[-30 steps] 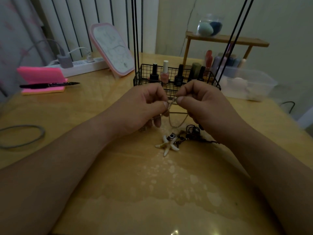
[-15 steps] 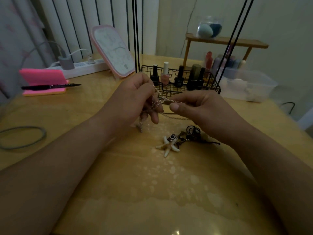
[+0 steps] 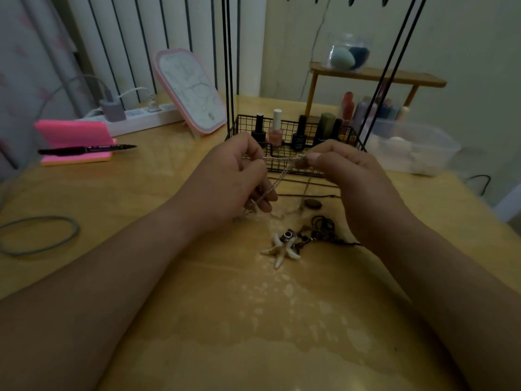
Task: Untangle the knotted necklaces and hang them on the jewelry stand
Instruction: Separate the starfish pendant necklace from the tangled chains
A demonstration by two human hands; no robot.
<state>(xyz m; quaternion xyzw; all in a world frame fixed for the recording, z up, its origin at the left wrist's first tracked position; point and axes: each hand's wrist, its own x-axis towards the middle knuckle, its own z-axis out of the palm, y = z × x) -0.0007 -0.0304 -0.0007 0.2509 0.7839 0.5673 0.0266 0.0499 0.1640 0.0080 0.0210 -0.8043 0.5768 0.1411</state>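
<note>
A thin silver chain necklace [image 3: 279, 162] is stretched between my two hands above the wooden table [image 3: 141, 193]. My left hand [image 3: 234, 179] pinches one part of the chain and the rest trails down past its fingers. My right hand [image 3: 346, 173] pinches the chain's other end between thumb and forefinger. Below them on the table lies a dark cord necklace [image 3: 321, 224] with a white claw-shaped pendant [image 3: 282, 246] and a brown oval bead [image 3: 312, 204]. The black rods of the jewelry stand [image 3: 229, 66] rise behind my hands, and its top is out of view.
A black wire basket [image 3: 284, 167] holding nail polish bottles stands just behind my hands. A pink-framed mirror [image 3: 191, 91], power strip [image 3: 141, 115], pink notepad with pen [image 3: 76, 142] and a grey loop [image 3: 39, 235] lie left. A clear plastic box [image 3: 414, 148] and wooden shelf [image 3: 377, 77] stand right.
My hands have pulled apart, drawing the silver chain taut between them. The right hand rose and moved right; the brown oval bead on the table has come into view.
</note>
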